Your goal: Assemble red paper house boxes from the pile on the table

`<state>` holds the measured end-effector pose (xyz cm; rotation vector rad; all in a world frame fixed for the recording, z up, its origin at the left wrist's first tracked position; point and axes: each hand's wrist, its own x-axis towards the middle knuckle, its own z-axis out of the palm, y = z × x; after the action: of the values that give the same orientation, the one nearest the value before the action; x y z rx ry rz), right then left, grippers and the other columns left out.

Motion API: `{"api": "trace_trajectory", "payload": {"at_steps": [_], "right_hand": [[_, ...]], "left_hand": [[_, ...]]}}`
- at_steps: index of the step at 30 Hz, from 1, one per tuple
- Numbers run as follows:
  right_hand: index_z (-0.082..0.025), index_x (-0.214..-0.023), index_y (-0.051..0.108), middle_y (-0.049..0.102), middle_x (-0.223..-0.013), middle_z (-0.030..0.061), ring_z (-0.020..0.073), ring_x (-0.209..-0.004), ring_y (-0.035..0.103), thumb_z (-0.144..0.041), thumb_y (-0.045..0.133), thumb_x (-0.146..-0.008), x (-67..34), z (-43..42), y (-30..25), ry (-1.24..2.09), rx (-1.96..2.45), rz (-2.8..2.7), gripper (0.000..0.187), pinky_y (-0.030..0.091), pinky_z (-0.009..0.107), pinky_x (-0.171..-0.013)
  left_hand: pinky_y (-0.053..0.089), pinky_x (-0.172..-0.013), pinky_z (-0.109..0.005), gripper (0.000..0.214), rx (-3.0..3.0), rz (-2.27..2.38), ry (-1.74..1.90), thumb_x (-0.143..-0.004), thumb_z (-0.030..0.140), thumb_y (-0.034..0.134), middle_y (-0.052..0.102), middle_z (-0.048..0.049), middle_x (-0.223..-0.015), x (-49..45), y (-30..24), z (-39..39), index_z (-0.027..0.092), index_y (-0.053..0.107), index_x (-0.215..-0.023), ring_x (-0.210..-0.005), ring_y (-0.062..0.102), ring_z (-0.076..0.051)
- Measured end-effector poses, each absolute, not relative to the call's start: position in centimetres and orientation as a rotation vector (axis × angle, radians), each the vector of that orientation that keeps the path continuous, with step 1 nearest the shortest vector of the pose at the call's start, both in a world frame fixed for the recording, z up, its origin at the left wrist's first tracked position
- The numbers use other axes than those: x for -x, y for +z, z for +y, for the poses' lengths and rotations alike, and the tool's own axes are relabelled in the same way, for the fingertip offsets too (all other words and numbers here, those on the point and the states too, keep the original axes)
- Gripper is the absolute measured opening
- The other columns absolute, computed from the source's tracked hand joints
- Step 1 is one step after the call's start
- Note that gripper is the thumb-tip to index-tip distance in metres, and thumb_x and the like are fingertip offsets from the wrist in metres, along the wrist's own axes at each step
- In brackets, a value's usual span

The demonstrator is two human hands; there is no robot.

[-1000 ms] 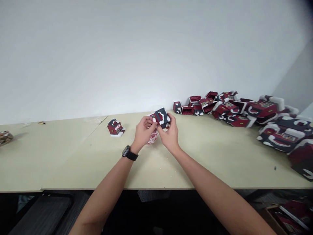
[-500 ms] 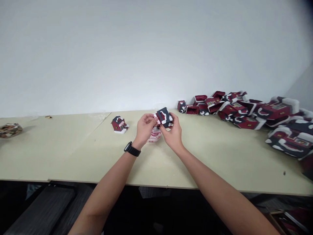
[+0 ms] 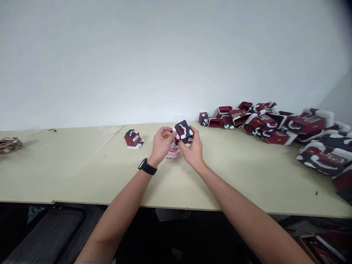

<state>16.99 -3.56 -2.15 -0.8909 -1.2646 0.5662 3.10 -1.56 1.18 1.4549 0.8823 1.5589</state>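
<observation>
My right hand (image 3: 193,146) grips a small toy house (image 3: 187,128) with a dark grey roof and white snow trim, tilted above the table. Pinched at the house's left side, my left hand (image 3: 162,143) has its thumb and fingers closed on a small red-and-white striped awning (image 3: 174,131). Whether the awning is joined to the house I cannot tell. Below and partly behind my hands lies a heap of red-and-white striped pieces (image 3: 172,152), apparently in clear plastic. Left of them a dark red house (image 3: 132,139) with a striped awning stands upright on its white base.
Along the right side lies a long pile of dark red snow-trimmed houses (image 3: 275,126), several on their sides. A brown patterned object (image 3: 10,145) sits at the far left. Clear plastic scraps (image 3: 111,129) lie near the wall. A box of red pieces (image 3: 326,245) is below the table's right edge.
The view has shifted slightly. Both hands keep nearly the same hold on the house and the striped awning.
</observation>
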Motion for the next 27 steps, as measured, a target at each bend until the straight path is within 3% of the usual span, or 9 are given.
{"api": "trace_trajectory", "payload": {"at_steps": [10,27], "right_hand": [[-0.022,-0.147,0.053,0.066,-0.141,0.0157,0.0321,-0.123,0.065,-0.028,0.071,-0.088,-17.3,-2.3,-3.3,0.274,0.873,-1.369,0.062,0.057,0.052,-0.105],[-0.022,-0.148,0.054,0.068,-0.139,0.0152,0.0329,-0.123,0.066,-0.03,0.07,-0.088,-17.6,-2.6,-2.9,0.234,0.933,-1.406,0.063,0.057,0.052,-0.104]], "left_hand": [[0.043,-0.057,-0.021,0.039,-1.276,0.844,1.501,-0.076,0.037,0.095,0.061,0.0042,-0.063,-3.2,1.9,-2.2,0.016,0.066,-0.091,-0.056,0.054,-0.008],[0.043,-0.054,-0.021,0.039,-1.231,0.844,1.493,-0.075,0.04,0.096,0.062,0.0022,-0.065,-3.4,1.9,-2.3,0.015,0.067,-0.085,-0.055,0.054,-0.008]]}}
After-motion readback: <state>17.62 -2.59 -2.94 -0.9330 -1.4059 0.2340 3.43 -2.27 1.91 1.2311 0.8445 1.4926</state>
